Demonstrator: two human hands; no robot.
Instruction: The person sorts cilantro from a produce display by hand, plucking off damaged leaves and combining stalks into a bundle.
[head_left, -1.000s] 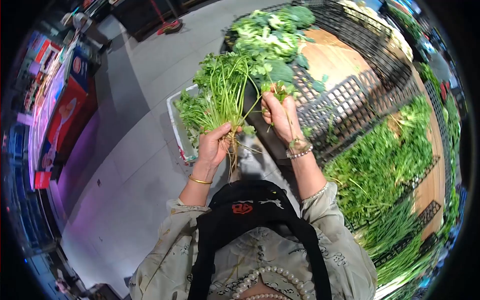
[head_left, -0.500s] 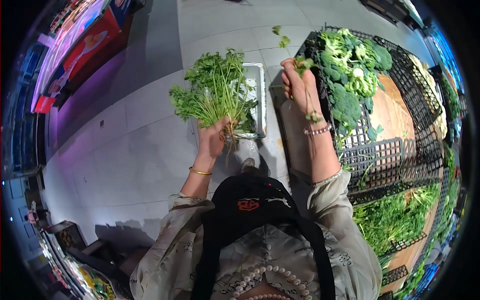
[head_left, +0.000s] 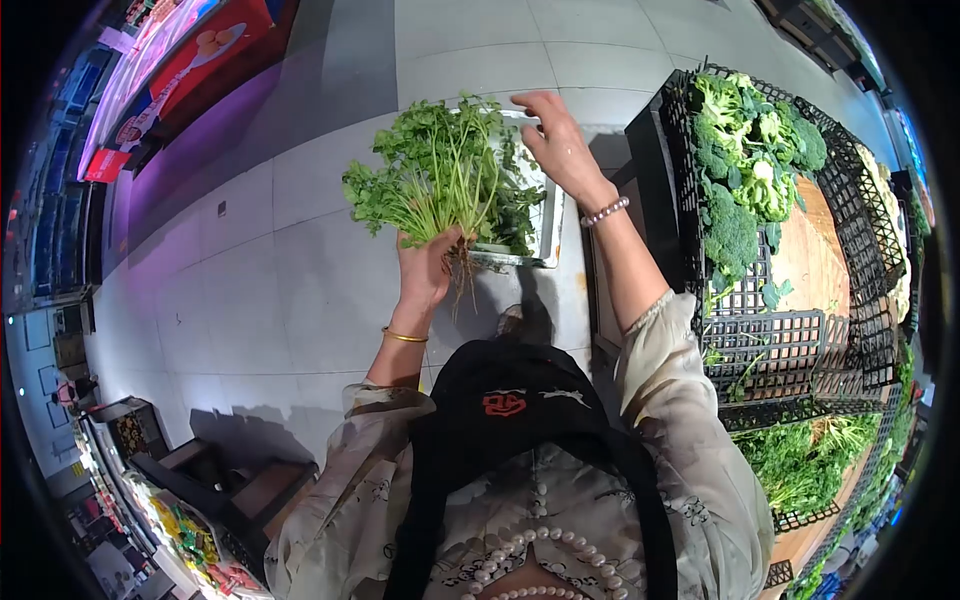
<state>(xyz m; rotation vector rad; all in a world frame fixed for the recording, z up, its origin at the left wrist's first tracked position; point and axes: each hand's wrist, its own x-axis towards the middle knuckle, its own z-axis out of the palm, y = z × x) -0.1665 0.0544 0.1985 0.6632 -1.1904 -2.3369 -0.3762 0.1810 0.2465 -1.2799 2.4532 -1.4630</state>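
Note:
A leafy green bunch with thin brown roots (head_left: 435, 180) is held near its base by my left hand (head_left: 427, 268), whose fingers wrap round the stems. The leaves point up and away from me. To the right, my right hand (head_left: 562, 145) is raised over the right side of a white tray (head_left: 553, 225), with fingers apart and no stems visible in it. Loose green leaves (head_left: 520, 205) lie in the tray, partly hidden behind the bunch.
Broccoli (head_left: 730, 235) sits in a black crate (head_left: 765, 345) at the right. Nearer me on that side are more leafy greens (head_left: 810, 460). A red counter (head_left: 200, 75) stands at the upper left, and dark boxes (head_left: 240, 480) are at the lower left.
My right hand has let go of the small sprigs and moved left over the tray, its fingers opening. The view has swung, so the crates appear further right. My left hand still grips the bunch.

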